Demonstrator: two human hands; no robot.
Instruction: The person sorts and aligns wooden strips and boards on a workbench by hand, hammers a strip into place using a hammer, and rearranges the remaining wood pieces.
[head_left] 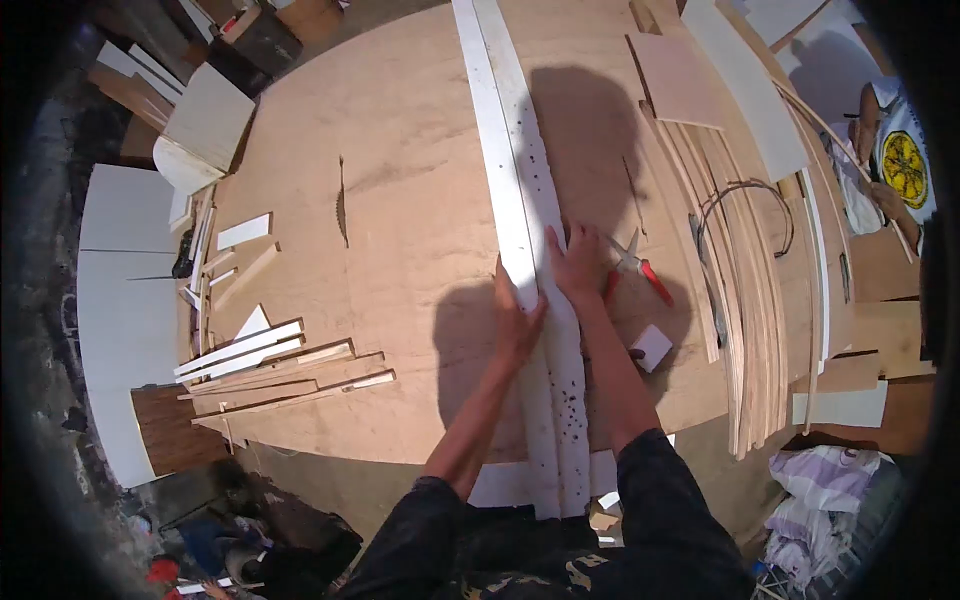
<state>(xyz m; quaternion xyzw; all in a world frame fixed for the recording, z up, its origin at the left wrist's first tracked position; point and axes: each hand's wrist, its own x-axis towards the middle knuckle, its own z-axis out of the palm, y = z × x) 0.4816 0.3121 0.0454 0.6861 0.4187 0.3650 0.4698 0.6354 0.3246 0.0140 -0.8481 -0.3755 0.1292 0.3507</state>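
A long white strip (492,120) runs from the far edge of the table toward my body. Along its right side lies a second white strip (571,400), speckled with dark spots and rough-edged. My left hand (518,322) is closed around the left edge of the white strip, thumb on top. Slightly farther away, my right hand (580,264) grips the right edge of the speckled strip, its fingertips partly hidden. Just right of that hand, red-handled cutters (652,282) rest on the table with their jaws apart. A small white square piece (652,348) lies nearer to me.
The plywood table (390,230) carries white and wooden offcuts (270,360) at left. Long wooden strips (755,300) and a dark looped cable (790,215) lie at right. Beyond the right edge, another person's hand (885,200) is visible. A plastic sack (825,480) sits at lower right.
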